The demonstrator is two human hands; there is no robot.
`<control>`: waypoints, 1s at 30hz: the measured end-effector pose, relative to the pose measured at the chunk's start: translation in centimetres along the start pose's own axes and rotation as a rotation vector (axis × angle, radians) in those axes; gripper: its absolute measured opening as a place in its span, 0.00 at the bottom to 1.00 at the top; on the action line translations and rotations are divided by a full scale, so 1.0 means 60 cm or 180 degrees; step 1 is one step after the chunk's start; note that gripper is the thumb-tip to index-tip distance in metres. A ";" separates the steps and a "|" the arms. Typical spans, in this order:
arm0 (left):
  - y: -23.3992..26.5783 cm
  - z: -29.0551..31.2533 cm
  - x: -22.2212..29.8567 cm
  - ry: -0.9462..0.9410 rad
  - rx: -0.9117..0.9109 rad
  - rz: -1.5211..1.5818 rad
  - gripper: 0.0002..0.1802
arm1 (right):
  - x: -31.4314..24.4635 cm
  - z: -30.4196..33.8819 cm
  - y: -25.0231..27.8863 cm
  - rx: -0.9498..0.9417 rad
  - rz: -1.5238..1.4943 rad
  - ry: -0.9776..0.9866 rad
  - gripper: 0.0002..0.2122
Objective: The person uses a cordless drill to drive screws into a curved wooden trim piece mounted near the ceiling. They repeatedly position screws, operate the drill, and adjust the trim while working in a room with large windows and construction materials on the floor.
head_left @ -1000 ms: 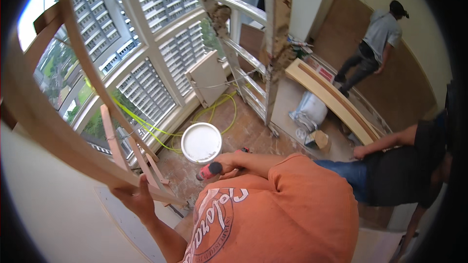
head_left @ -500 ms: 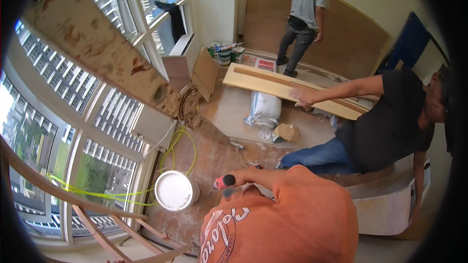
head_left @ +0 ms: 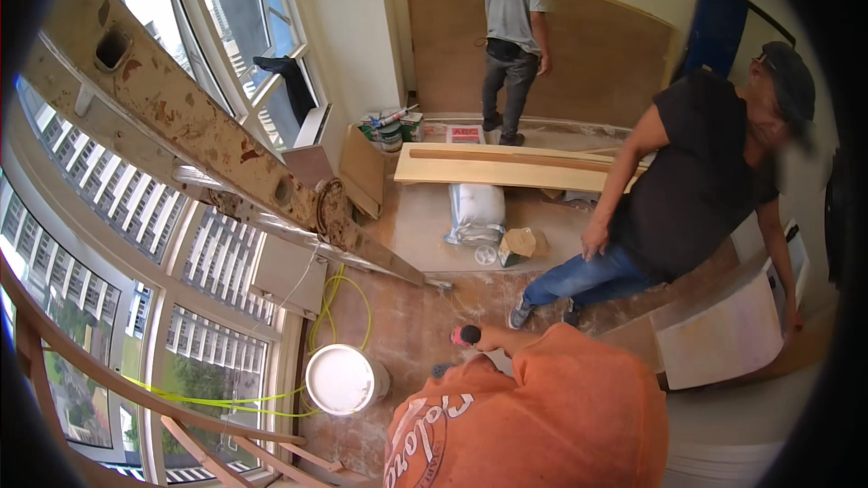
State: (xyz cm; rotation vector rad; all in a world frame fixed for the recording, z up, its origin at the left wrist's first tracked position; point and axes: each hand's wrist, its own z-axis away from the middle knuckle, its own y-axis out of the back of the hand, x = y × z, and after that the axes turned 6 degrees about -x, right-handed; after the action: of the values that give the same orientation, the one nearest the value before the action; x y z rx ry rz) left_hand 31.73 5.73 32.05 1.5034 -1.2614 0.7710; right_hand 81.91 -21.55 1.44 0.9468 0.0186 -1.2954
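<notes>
Neither of my hands shows. Close by on the left, a paint-stained metal ladder leg [head_left: 181, 108] slants down to the floor, with a round hinge [head_left: 332, 211] partway along it. Curved wooden rails [head_left: 136, 389] cross the lower left. Just below me, a person in an orange shirt [head_left: 542, 416] bends forward, back toward me, with a red and black power tool [head_left: 466, 335] at the hand; its working end is hidden. To the right, a person in a black shirt [head_left: 696, 172] leans over, one hand at a pale curved panel [head_left: 719, 334], the other hanging beside the knee.
A white bucket [head_left: 339, 380] stands by yellow cable [head_left: 327, 307] near the tall windows. Beyond are a long pale board [head_left: 506, 165], a white sack [head_left: 476, 210] and a small carton [head_left: 523, 244]. A person in grey [head_left: 515, 27] stands at a brown wall panel [head_left: 597, 63].
My view has shifted. The person in black has taken one hand off the long board and lowered it beside the knee. The person in grey now stands more upright in the picture.
</notes>
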 end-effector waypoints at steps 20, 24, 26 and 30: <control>-0.006 -0.004 0.007 0.1243 0.0377 -0.0539 0.21 | 0.071 0.070 -0.086 0.0156 -0.0264 -0.0749 0.19; -0.014 -0.009 0.023 0.0989 0.0217 -0.0683 0.24 | 0.079 0.023 -0.084 0.0262 -0.0117 -0.0930 0.18; 0.001 -0.014 -0.017 0.0743 0.0137 -0.0671 0.24 | 0.069 0.004 -0.080 0.0269 -0.0011 -0.0934 0.18; -0.011 -0.011 0.003 0.1216 0.0268 -0.0489 0.25 | -0.008 0.025 -0.046 0.0338 0.0060 -0.0771 0.17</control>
State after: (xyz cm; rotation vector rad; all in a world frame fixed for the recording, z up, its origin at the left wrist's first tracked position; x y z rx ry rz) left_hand 32.49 6.29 32.21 1.4174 -0.8287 0.9645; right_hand 78.80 -21.98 1.01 0.8719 -0.2485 -1.3969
